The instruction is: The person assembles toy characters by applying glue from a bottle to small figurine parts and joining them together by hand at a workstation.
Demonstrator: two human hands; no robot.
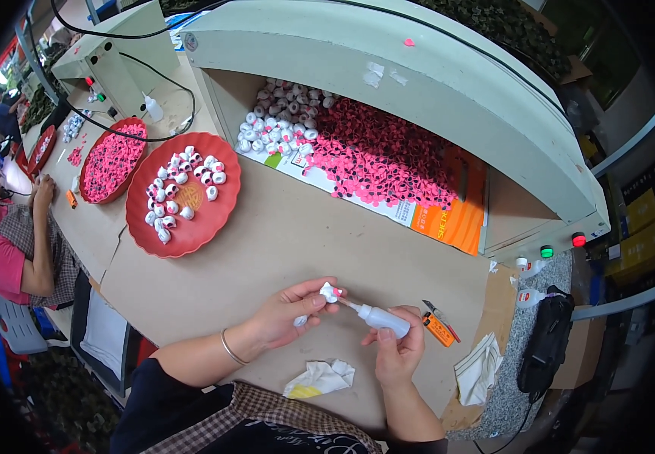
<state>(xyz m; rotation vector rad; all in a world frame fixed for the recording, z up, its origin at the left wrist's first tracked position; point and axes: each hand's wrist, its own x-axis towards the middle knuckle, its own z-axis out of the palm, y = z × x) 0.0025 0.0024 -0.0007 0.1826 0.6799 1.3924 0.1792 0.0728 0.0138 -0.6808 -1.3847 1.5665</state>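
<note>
Between the thumb and fingers of my left hand is a small white rounded piece with a pink spot on it. A second white piece shows lower down, against the curled fingers of the same hand. My right hand is closed around a small whitish squeeze bottle with a thin nozzle. The bottle lies tilted, its tip pointing left, at or very near the white piece; whether they touch I cannot tell. Both hands are over the brown table top.
A red scalloped plate holds several white-and-pink pieces. Pink bits and white pieces lie under a pale hood. An orange lighter, a knife and cloths lie close by. A co-worker sits left.
</note>
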